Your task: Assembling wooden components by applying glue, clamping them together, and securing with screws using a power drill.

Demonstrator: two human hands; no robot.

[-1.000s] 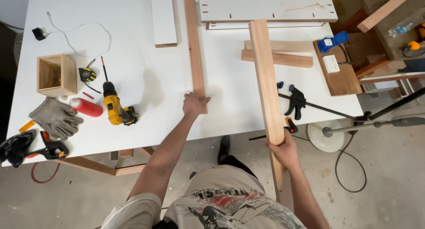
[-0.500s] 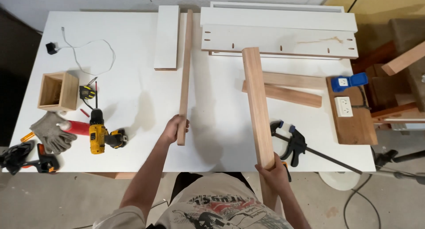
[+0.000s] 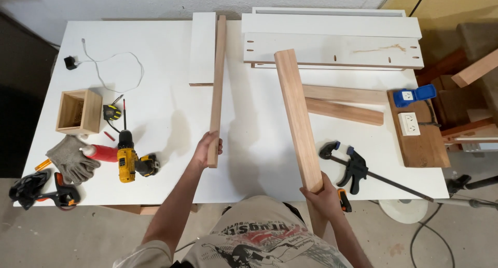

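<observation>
Left hand [image 3: 206,149] fingers curled around narrow wood strip [image 3: 217,86] end; right hand [image 3: 322,195] fingers wrapped, gripping wide plank [image 3: 297,117] base.

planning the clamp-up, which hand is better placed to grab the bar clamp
Right. The right hand grips the wide board right beside the bar clamp; the left hand holds the narrow strip, farther away.

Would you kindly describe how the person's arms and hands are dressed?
Both arms are bare from the short sleeves of a light printed T-shirt down. The left hand and right hand wear no gloves, and no watch or ring is visible.
</observation>
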